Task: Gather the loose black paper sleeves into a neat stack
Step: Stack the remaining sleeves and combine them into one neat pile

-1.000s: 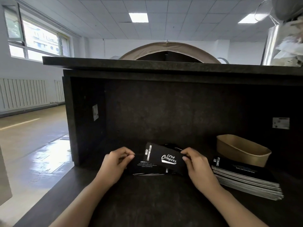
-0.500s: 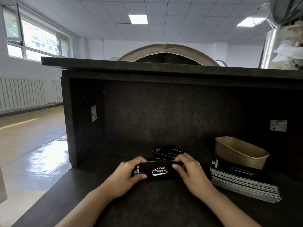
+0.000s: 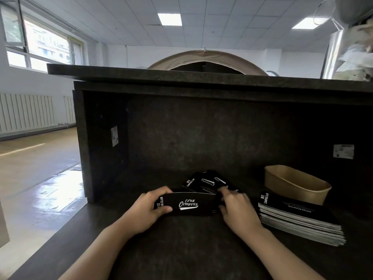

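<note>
Left hand (image 3: 144, 212) grips small held bundle (image 3: 187, 204); right hand (image 3: 235, 207) squares it. Loose sleeves (image 3: 207, 181) behind remain; big stack (image 3: 298, 221) at worktop's right edge.

Daylight from the window (image 3: 40, 43) far left of the left hand (image 3: 144, 212) and two ceiling panels (image 3: 169, 19) glares off the floor (image 3: 50, 195), the alcove beyond both hands stays dim, and edges bow with slight blur.
</note>
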Tool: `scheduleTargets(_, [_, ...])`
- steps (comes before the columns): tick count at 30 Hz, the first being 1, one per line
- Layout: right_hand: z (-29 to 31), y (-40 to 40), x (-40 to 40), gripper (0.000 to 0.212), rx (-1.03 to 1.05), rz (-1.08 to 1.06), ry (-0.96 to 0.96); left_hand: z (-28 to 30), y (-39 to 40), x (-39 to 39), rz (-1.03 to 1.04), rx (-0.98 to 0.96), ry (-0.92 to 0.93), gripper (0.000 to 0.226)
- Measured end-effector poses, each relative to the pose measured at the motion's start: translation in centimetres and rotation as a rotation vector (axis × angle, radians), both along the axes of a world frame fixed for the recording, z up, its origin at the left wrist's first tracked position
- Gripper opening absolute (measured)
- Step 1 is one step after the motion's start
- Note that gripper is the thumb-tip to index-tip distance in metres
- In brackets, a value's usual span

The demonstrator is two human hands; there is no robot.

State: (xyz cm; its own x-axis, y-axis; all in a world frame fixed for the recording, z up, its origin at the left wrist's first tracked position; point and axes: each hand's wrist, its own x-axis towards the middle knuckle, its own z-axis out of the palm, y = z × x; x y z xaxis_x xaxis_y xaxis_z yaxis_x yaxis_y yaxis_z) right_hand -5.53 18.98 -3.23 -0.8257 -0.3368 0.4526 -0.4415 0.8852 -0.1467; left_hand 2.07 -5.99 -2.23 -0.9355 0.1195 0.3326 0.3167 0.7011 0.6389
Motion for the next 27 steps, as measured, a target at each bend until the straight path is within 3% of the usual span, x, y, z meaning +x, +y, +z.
scheduleTargets(4, [-0.1,0.2,-0.2,0.053,-0.016,0.03,0.03,-0.1,-0.1,0.0,0.0,-0.007,0.004,0.02])
scheduleTargets(9, [-0.7,0.2,-1.2,0.057,-0.106,-0.017,-0.219,-0.1,-0.1,0.1,0.0,-0.004,0.002,0.019])
scheduleTargets(13, [-0.5,0.3,-1.1,0.029,-0.054,0.008,-0.059,-0.1,0.0,0.1,0.028,-0.014,0.019,0.019])
scheduleTargets(16, [-0.4,0.3,-0.6,0.02,-0.08,-0.008,0.026,-0.1,-0.1,0.1,0.074,-0.024,0.04,0.018])
scheduleTargets(18, [-0.2,0.2,-0.2,0.016,-0.169,-0.016,0.099,-0.2,-0.1,0.0,0.091,-0.025,0.038,0.021])
scheduleTargets(21, [0.3,0.3,0.3,0.019,-0.357,0.146,0.17,-0.3,-0.2,-0.1,0.113,-0.012,0.034,0.039])
scheduleTargets(24, [0.5,0.5,0.8,0.029,-0.523,0.349,-0.033,-0.6,-0.2,-0.3,0.131,-0.01,0.097,0.065])
scheduleTargets(27, [0.3,0.4,1.1,0.041,-0.549,0.471,-0.255,-1.0,0.4,-0.2,0.077,-0.008,0.127,0.065])
